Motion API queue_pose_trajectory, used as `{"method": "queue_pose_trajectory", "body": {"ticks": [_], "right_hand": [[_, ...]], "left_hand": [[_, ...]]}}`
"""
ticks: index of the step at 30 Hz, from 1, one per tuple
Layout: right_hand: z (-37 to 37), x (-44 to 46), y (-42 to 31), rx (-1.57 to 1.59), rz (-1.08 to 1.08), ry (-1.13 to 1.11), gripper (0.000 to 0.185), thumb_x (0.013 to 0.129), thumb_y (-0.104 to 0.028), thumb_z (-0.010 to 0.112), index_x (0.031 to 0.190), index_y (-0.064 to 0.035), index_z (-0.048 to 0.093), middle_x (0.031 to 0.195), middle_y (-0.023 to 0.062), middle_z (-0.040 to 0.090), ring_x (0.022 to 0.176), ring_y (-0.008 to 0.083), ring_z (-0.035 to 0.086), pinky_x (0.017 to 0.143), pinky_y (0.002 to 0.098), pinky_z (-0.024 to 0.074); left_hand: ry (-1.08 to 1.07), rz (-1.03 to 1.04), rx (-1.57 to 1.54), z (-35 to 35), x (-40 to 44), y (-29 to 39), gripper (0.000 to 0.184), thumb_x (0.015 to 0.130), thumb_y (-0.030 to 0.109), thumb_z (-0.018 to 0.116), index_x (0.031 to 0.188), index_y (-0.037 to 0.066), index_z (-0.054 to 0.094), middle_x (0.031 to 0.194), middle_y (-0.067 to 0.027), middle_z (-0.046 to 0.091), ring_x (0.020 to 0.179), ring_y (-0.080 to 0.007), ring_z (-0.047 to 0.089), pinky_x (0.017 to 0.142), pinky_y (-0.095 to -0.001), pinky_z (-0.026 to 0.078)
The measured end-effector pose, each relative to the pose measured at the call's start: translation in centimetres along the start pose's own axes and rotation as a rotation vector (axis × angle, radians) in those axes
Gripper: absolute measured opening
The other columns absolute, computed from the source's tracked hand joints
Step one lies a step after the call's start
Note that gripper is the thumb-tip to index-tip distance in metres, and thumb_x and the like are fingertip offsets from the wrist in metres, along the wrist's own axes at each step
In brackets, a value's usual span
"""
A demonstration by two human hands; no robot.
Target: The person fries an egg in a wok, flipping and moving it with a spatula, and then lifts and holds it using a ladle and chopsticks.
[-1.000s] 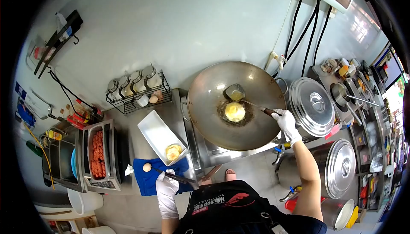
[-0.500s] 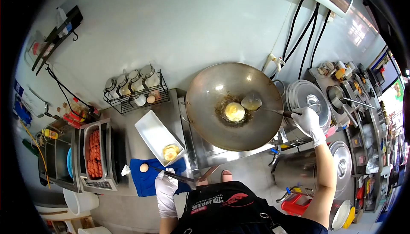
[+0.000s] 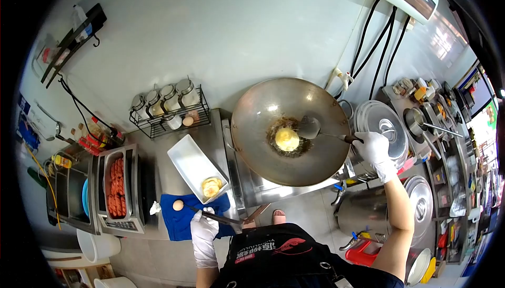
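My gloved right hand (image 3: 372, 147) is closed around the dark handle of a metal ladle (image 3: 309, 127). The ladle's round head rests in the large wok (image 3: 258, 151), right beside a yellow fried egg (image 3: 287, 139) lying in oil at the bottom. My gloved left hand (image 3: 204, 233) is closed on a long dark utensil (image 3: 223, 218) over a blue cloth (image 3: 176, 225); its exact kind is unclear. Near that hand a whole brown egg (image 3: 178, 205) lies on the cloth. Just behind stands a white rectangular tray (image 3: 187, 156) with cooked egg (image 3: 211, 187) at its near end.
A wire rack (image 3: 152, 127) of lidded jars stands against the wall. To the left, a metal container holds reddish meat (image 3: 115, 188). Large lidded pots (image 3: 381, 125) stand right of the wok, with a crowded shelf (image 3: 447, 177) beyond.
The ladle head has tipped over and shifted slightly in the wok, now showing a darker face. My right hand has turned a little with it. My left hand stays nearly still.
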State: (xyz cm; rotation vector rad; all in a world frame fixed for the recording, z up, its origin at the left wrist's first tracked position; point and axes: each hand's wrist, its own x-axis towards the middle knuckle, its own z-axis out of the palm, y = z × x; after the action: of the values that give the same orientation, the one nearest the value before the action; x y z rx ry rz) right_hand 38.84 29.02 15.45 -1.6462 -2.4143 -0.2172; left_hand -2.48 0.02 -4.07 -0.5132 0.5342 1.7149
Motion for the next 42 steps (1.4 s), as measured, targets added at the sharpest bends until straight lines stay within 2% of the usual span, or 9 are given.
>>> {"method": "queue_pose_trajectory", "body": {"ticks": [10,20,23,28,29,32,35,38,42], "right_hand": [[3.2,0.3,2.0,-0.103,-0.012,0.095,0.014,0.065,-0.023,0.060,0.063,-0.0099,0.059,0.057,0.0112,0.055,0.057,0.0291,0.058,0.053,0.0394,0.0457],[9.6,-1.0,1.3,0.204,0.175,0.028,0.026,0.069,-0.027,0.065,0.089,-0.0104,0.067,0.075,0.0124,0.063,0.068,0.0280,0.062,0.063,0.0346,0.0481],[12.7,-1.2,0.7,0.366,0.316,-0.087,0.030,0.072,-0.031,0.064,0.096,-0.0120,0.066,0.083,0.0152,0.063,0.077,0.0283,0.062,0.071,0.0335,0.0478],[14.2,-0.6,0.1,0.556,0.383,-0.116,0.033,0.074,-0.032,0.063,0.099,-0.0110,0.064,0.088,0.0163,0.063,0.084,0.0288,0.061,0.076,0.0324,0.0463],[14.0,-0.4,0.2,0.561,0.380,-0.119,0.033,0.074,-0.032,0.064,0.098,-0.0101,0.065,0.088,0.0166,0.063,0.085,0.0283,0.061,0.076,0.0317,0.0461],[12.2,0.1,0.5,0.551,0.356,-0.117,0.032,0.074,-0.032,0.064,0.096,-0.0090,0.065,0.088,0.0161,0.063,0.084,0.0278,0.061,0.075,0.0315,0.0464],[9.5,0.2,0.6,0.531,0.370,-0.132,0.032,0.075,-0.028,0.063,0.097,-0.0054,0.064,0.086,0.0167,0.064,0.080,0.0262,0.062,0.073,0.0306,0.0464],[5.3,0.2,0.8,0.486,0.386,-0.197,0.032,0.076,-0.028,0.062,0.098,-0.0053,0.064,0.083,0.0165,0.064,0.075,0.0263,0.063,0.070,0.0317,0.0467],[2.3,0.2,1.2,0.308,0.342,-0.205,0.028,0.073,-0.028,0.062,0.095,-0.0116,0.066,0.078,0.0166,0.063,0.073,0.0300,0.062,0.068,0.0343,0.0475]], "left_hand": [[0.173,0.116,-0.038,1.5,-0.2,-0.9,0.016,0.087,0.014,0.039,0.082,0.000,0.045,0.075,-0.0110,0.053,0.071,-0.0216,0.054,0.065,-0.0294,0.048],[-0.118,-0.105,-0.033,0.1,-0.3,-0.1,0.017,0.087,0.014,0.040,0.082,0.000,0.046,0.076,-0.0112,0.053,0.071,-0.0209,0.055,0.066,-0.0297,0.048],[0.074,0.022,-0.002,1.0,-0.3,-0.7,0.017,0.087,0.014,0.039,0.082,0.000,0.046,0.077,-0.0114,0.054,0.071,-0.0209,0.055,0.066,-0.0296,0.049],[0.040,0.031,-0.009,0.2,-0.5,-0.1,0.016,0.087,0.013,0.039,0.082,-0.001,0.046,0.076,-0.0119,0.053,0.072,-0.0218,0.055,0.069,-0.0308,0.049],[0.024,0.026,-0.013,0.0,-0.5,0.0,0.016,0.087,0.013,0.039,0.082,-0.001,0.046,0.076,-0.0120,0.053,0.072,-0.0220,0.055,0.070,-0.0311,0.049],[0.171,0.142,0.074,0.1,-0.4,-0.6,0.022,0.088,0.021,0.036,0.082,0.004,0.048,0.077,-0.0077,0.054,0.053,-0.0142,0.047,0.044,-0.0240,0.040],[0.087,0.117,0.009,-0.6,-0.6,-0.2,0.016,0.087,0.013,0.040,0.082,-0.002,0.046,0.076,-0.0116,0.053,0.072,-0.0221,0.055,0.070,-0.0322,0.048],[0.205,0.219,-0.001,0.9,-0.9,-1.1,0.016,0.087,0.013,0.040,0.083,-0.002,0.046,0.076,-0.0119,0.053,0.071,-0.0219,0.054,0.071,-0.0323,0.048],[0.156,0.091,0.017,0.9,-0.7,-0.9,0.020,0.088,0.017,0.037,0.084,0.001,0.047,0.077,-0.0100,0.054,0.066,-0.0183,0.053,0.056,-0.0277,0.045]]}}
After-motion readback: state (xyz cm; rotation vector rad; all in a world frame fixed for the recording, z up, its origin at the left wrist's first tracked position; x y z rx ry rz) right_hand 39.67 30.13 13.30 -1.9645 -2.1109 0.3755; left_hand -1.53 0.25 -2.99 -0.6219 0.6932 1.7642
